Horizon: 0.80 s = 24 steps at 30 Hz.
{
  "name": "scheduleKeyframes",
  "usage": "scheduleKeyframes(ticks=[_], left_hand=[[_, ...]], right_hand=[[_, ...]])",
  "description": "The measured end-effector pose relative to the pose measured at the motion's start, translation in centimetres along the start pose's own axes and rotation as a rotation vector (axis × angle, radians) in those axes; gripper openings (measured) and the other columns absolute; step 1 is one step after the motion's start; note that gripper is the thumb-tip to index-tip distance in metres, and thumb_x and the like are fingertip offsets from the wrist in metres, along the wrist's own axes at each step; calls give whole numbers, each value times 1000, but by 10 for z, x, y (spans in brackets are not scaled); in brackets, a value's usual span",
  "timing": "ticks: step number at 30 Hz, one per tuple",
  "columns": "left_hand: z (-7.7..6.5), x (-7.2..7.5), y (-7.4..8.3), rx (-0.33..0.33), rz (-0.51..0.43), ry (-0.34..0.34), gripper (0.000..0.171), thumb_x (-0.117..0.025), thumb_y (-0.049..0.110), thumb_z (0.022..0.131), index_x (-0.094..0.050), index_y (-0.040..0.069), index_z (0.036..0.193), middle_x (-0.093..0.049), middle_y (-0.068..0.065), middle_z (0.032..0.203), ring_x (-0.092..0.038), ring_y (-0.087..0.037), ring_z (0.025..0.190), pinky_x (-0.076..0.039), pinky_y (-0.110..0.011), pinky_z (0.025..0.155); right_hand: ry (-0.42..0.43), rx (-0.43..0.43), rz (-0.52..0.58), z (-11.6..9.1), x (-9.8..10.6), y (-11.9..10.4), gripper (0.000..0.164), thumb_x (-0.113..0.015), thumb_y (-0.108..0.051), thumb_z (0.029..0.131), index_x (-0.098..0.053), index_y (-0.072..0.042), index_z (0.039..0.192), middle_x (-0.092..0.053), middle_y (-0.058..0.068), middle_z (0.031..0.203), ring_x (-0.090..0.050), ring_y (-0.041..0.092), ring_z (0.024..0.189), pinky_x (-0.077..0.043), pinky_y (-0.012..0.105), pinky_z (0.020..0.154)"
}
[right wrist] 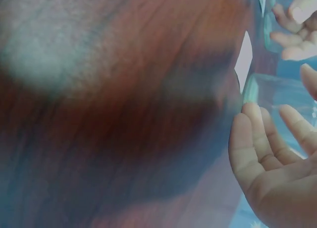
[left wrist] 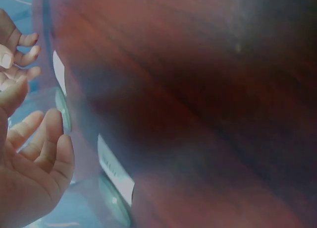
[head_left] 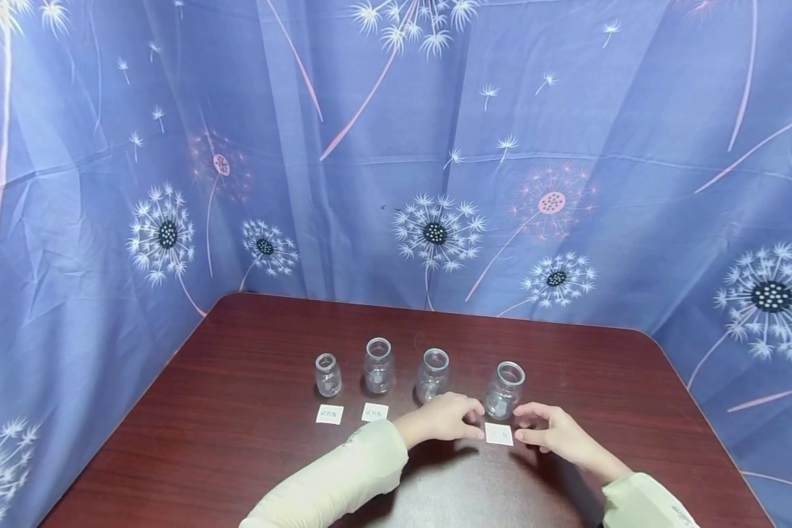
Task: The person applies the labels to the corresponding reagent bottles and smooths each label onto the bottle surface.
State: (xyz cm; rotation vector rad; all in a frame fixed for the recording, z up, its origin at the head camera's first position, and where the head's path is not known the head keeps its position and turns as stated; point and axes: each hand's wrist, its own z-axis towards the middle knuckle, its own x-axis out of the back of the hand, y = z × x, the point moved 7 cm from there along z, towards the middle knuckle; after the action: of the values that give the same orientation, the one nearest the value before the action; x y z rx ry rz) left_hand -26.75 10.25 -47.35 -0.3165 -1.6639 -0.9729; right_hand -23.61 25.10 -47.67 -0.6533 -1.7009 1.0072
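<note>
My left hand hovers beside the left edge of a small white paper label, its fingers loosely bent around nothing. At the label's other side is my right hand, also relaxed and holding nothing. The label lies flat in front of the rightmost clear glass jar, which stands upright and uncapped between the hands. Behind the left hand stands another open glass jar, its lower part partly covered. In the right wrist view, the right hand's fingers are close to the jar's base; contact is hard to tell.
Farther left stand a small glass jar and a taller one, each with a white label bearing handwriting in front. All are on a dark red wooden table. A blue dandelion-print curtain hangs around its far sides.
</note>
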Motion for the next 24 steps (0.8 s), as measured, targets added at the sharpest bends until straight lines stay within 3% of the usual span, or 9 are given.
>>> scheduleKeyframes(ticks=[7,13,19,24], left_hand=[[5,-10,0,123,62,56,33,-67,40,72,-62,22,100,-62,12,86,-57,-1,80,-42,-17,64],[7,-16,3,185,136,112,30,-68,42,69,-64,24,93,-57,11,83,-55,-4,75,-40,-20,57],[8,-18,8,226,182,144,33,-70,44,66,-64,24,91,-54,8,81,-54,-8,71,-39,-20,57],[7,-17,12,249,210,170,32,-72,44,64,-61,23,86,-52,7,79,-54,-10,65,-38,-20,53]], right_hand=[[-1,8,-97,3,-8,6,37,-64,-16,77,-54,6,106,-56,7,71,-45,4,49,-37,20,41],[48,53,-202,5,-14,7,30,-67,-18,74,-58,-1,97,-53,0,57,-45,3,44,-35,19,42],[144,71,-423,6,-17,7,22,-68,-19,71,-60,-11,90,-49,-8,53,-40,-1,44,-34,19,44],[190,63,-509,5,-17,5,20,-69,-17,69,-59,-15,86,-45,-9,53,-36,0,44,-31,19,43]])
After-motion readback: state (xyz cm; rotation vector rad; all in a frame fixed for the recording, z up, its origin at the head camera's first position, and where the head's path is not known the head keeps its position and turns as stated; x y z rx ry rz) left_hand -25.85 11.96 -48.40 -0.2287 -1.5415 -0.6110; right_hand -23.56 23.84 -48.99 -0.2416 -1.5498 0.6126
